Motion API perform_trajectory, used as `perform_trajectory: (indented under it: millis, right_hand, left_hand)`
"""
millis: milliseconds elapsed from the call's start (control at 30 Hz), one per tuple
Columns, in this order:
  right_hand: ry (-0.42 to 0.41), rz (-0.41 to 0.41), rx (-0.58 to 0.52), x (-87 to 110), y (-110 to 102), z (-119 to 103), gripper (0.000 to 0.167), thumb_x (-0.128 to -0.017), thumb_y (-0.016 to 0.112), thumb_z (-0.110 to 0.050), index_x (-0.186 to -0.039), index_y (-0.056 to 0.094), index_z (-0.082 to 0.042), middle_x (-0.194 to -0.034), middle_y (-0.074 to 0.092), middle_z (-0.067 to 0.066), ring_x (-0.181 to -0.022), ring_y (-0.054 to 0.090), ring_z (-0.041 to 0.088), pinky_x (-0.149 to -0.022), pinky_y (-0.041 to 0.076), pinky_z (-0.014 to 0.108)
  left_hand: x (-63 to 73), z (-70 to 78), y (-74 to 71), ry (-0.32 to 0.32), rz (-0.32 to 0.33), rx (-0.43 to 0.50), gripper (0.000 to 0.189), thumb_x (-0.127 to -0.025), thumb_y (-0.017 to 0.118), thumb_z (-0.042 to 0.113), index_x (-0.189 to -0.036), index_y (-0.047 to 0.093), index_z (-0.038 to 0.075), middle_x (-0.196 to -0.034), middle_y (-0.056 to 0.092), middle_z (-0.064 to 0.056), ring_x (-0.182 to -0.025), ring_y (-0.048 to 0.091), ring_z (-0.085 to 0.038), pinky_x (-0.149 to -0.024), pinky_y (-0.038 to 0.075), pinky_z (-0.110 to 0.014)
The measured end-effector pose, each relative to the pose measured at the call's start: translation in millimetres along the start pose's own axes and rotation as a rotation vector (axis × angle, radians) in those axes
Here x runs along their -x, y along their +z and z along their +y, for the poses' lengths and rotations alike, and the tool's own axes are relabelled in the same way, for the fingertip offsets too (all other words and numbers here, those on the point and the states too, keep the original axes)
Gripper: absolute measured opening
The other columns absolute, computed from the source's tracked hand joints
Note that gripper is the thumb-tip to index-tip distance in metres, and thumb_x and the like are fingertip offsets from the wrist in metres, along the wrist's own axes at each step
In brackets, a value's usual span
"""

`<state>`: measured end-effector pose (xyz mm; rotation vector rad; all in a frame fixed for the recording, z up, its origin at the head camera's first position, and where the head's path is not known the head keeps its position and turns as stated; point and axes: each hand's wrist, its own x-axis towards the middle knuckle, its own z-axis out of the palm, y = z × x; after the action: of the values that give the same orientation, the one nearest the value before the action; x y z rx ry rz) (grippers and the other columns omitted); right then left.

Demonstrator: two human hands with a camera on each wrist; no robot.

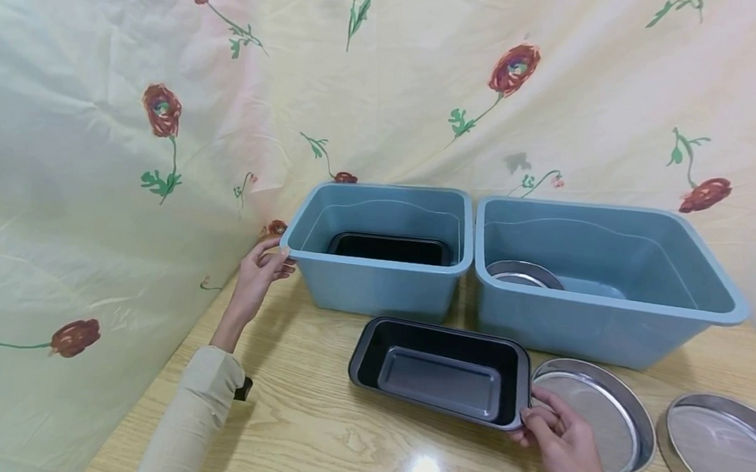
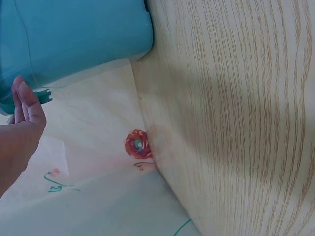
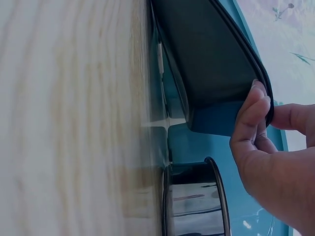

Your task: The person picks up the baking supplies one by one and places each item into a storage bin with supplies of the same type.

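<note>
A dark loaf pan (image 1: 440, 371) is pinched at its right front corner by my right hand (image 1: 563, 444), thumb on the rim and fingers curled beneath. In the right wrist view, the loaf pan (image 3: 211, 59) is tilted, its underside raised off the table. My left hand (image 1: 261, 274) grips the left front corner of the smaller blue bin (image 1: 380, 289) at its rim. From the left wrist, fingertips show against the outer wall of that blue bin (image 2: 83, 39). Inside it lies another dark pan (image 1: 390, 248), partly hidden by the front wall.
A larger blue bin (image 1: 588, 325) stands beside the first, with a round metal pan (image 1: 525, 273) inside. Two more round metal pans, one near my right hand (image 1: 593, 416) and one farther right (image 1: 732, 460), lie on the wooden table (image 1: 305, 426). Flowered cloth (image 1: 391, 100) hangs behind.
</note>
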<state>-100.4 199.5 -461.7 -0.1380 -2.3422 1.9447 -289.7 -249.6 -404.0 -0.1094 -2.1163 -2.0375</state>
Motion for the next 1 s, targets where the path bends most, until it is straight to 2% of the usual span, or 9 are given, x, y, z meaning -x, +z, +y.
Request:
perform_trajectory:
  millis: [167,333,600,833,1000]
  right_hand:
    - [-0.006,-0.003,-0.030,-1.5,1,-1,0.044,-0.102,0.051,0.010,-0.141,0.038,0.024,-0.085,0.074,0.009,-0.068,0.066,0.009,-0.063,0.056,0.021]
    - [-0.015,-0.009,-0.056,-2.0,2,-3,0.047,-0.102,0.051,0.010,-0.143,0.035,0.024,-0.086,0.074,0.007,-0.069,0.066,0.008,-0.064,0.056,0.020]
    - [-0.023,-0.003,-0.136,-1.6,2,-8,0.046,-0.102,0.050,0.010,-0.143,0.034,0.025,-0.085,0.074,0.004,-0.069,0.066,0.010,-0.063,0.057,0.021]
    - [-0.013,-0.009,-0.084,-1.4,-1,-13,0.047,-0.103,0.050,0.008,-0.145,0.033,0.023,-0.087,0.074,0.005,-0.070,0.066,0.010,-0.065,0.058,0.022]
    - [-0.024,-0.013,-0.078,-1.8,-1,-16,0.047,-0.103,0.050,0.009,-0.145,0.034,0.022,-0.088,0.074,0.006,-0.070,0.066,0.011,-0.065,0.058,0.022]
  left_hand:
    - [0.2,0.0,-0.1,0.006,-0.004,0.005,0.042,-0.106,0.061,0.015,-0.141,0.051,-0.005,-0.102,0.071,-0.018,-0.081,0.070,-0.012,-0.081,0.058,-0.025]
    - [0.6,0.0,0.2,0.010,0.004,0.018,0.041,-0.106,0.061,0.013,-0.141,0.052,-0.006,-0.101,0.072,-0.017,-0.082,0.070,-0.015,-0.079,0.058,-0.024]
    - [0.4,-0.1,0.2,0.006,0.001,0.024,0.041,-0.106,0.061,0.013,-0.141,0.051,-0.005,-0.100,0.071,-0.016,-0.082,0.070,-0.016,-0.082,0.059,-0.029]
    - [0.7,-0.4,0.4,-0.001,0.006,0.008,0.041,-0.106,0.061,0.014,-0.141,0.051,-0.005,-0.106,0.070,-0.025,-0.081,0.070,-0.014,-0.081,0.059,-0.027]
    - [0.5,-0.7,0.3,0.002,0.002,-0.004,0.042,-0.107,0.061,0.016,-0.142,0.051,-0.004,-0.103,0.070,-0.020,-0.081,0.070,-0.015,-0.081,0.059,-0.028]
